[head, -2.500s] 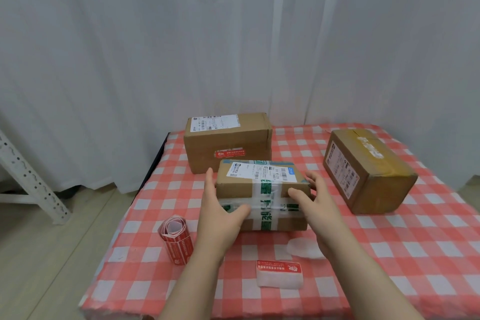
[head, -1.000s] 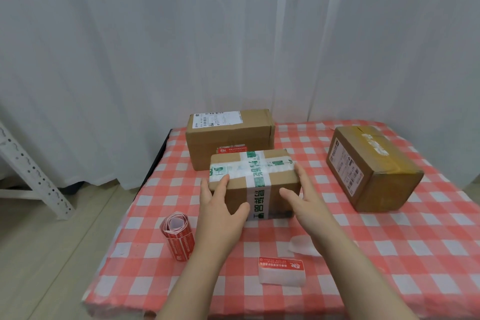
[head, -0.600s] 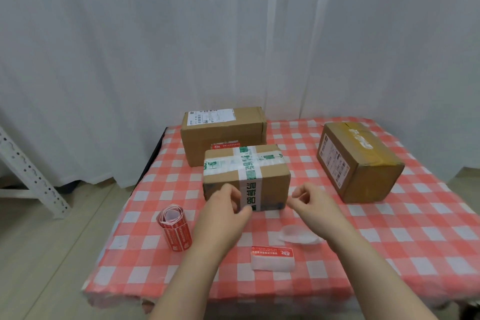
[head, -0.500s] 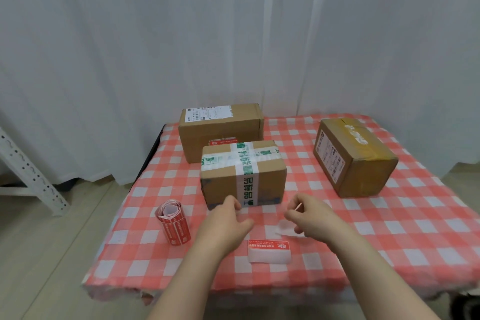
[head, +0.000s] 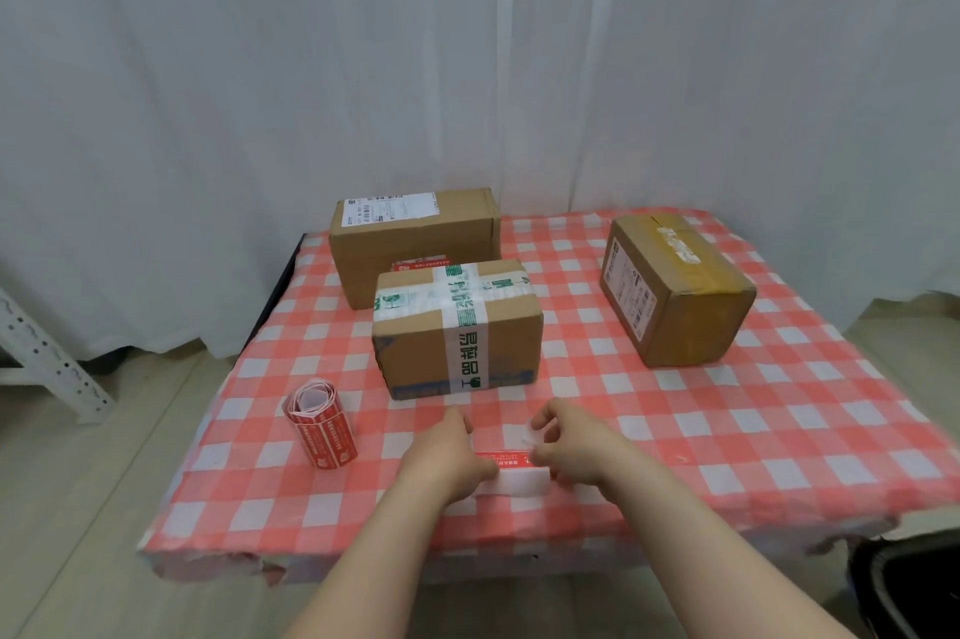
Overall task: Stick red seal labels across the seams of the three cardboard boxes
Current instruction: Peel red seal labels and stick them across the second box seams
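Three cardboard boxes stand on the checked table. The back-left box has a red seal label low on its front. In the middle is a box crossed with green-and-white tape, and a third box stands at the right. A loose red seal label on white backing lies near the front edge. My left hand grips its left end with curled fingers. My right hand pinches its right end. A roll of red labels stands to the left.
A small translucent scrap of backing lies just behind the loose label. White curtains hang behind the table. A white metal rack leg stands on the floor at the left, and a dark object sits at the bottom right.
Both hands turned the taped box over, let go of it and drew back to the loose label near the front edge. The view has pulled back and tilted down.
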